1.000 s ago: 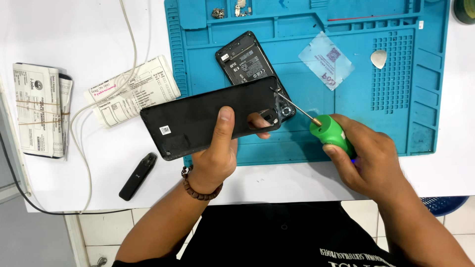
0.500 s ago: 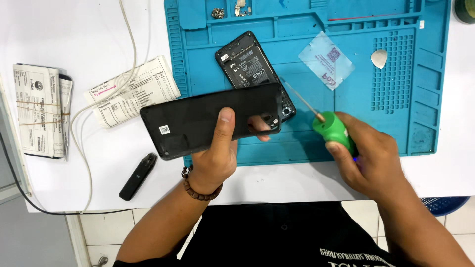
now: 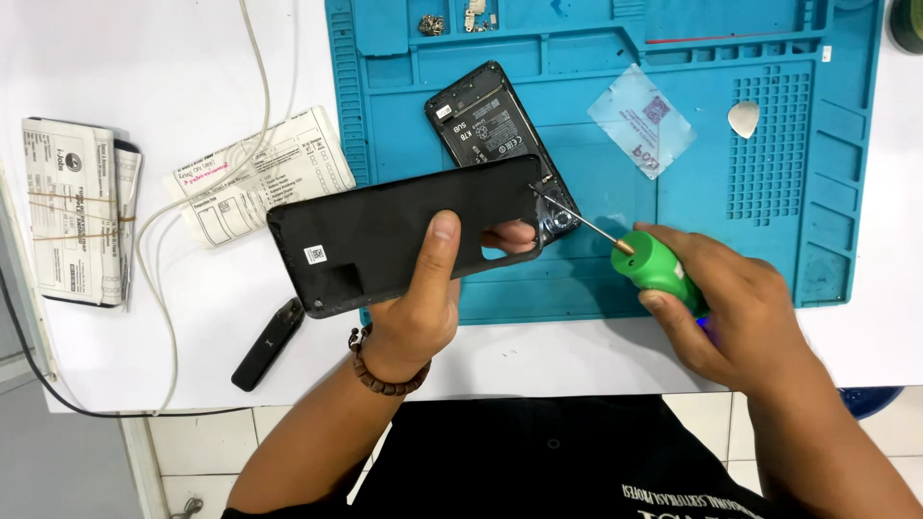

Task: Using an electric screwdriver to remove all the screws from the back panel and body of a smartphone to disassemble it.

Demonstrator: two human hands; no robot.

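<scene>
Screwdriver (image 3: pixel 646 258) tip has returned to back cover's (image 3: pixel 404 231) corner, phone (image 3: pixel 500 135) unmoved.

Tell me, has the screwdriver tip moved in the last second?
Yes. The screwdriver tip slid left along the blue mat, now touching the back cover's corner.

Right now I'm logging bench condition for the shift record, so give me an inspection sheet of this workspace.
Surface: white table with blue repair mat.
Job's things: black back cover; opened phone on mat; green-handled screwdriver, tip at cover's corner.
Clutter: paper bundle, printed slip, small black device, plastic film, pick, small parts.
Hands: left hand holds cover; right hand holds screwdriver.
Cables: white cable; dark cable.
Surroundings: tiled floor.
</scene>
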